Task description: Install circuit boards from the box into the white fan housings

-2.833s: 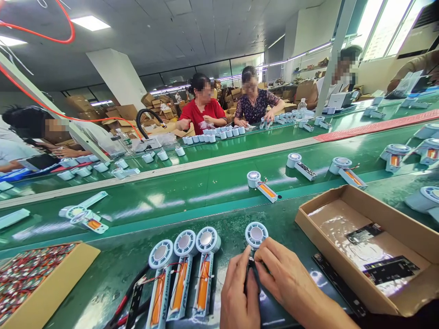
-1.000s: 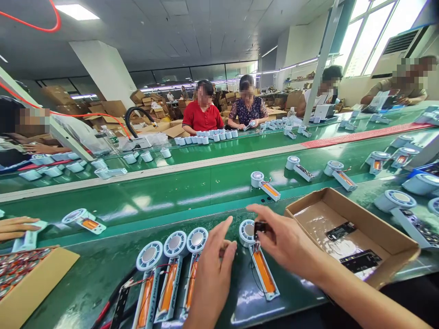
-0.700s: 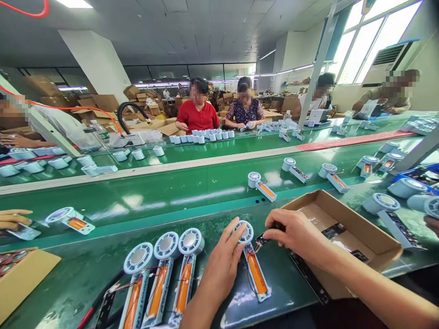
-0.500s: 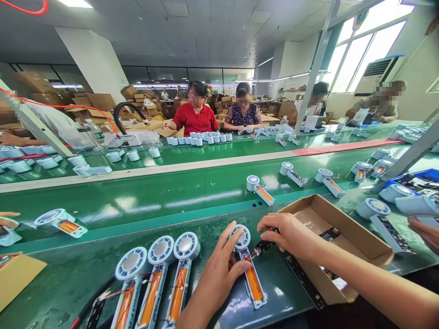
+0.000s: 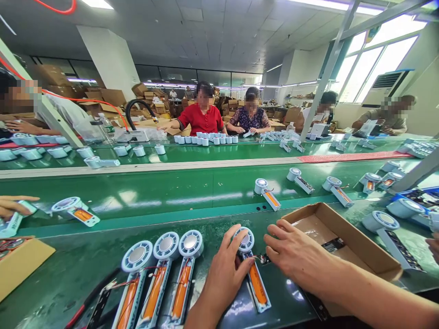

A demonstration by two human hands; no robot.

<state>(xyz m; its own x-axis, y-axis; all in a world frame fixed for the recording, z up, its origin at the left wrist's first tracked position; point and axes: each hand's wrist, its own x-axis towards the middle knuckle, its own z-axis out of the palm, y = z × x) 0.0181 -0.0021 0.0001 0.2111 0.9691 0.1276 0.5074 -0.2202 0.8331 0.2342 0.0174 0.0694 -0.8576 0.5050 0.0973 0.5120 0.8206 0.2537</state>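
Note:
My left hand (image 5: 224, 272) grips a light blue handheld fan (image 5: 258, 290) lying on the green bench, fingers on its round head and thumb over the upper handle. The handle is open and shows an orange battery (image 5: 256, 283) with thin wires. Beside it, my right hand (image 5: 291, 244) closes over a small black circuit board (image 5: 264, 259); only the wired end shows, and the thumb is hidden. Left of my hands, several similar fans (image 5: 181, 283) lie in a row with batteries exposed. A black board strip (image 5: 99, 306) hangs by wires from the leftmost one.
A cardboard box (image 5: 363, 256) with black boards stands under my right forearm. Beyond runs a green conveyor (image 5: 171, 183) carrying fan units. A yellowish carton (image 5: 24, 265) sits at left. Several co-workers sit across and beside; one's hand (image 5: 13, 208) holds a part at left.
My right hand has turned flatter and come down over the circuit board, hiding most of it. My left hand stays on the fan. The whole view has shifted slightly.

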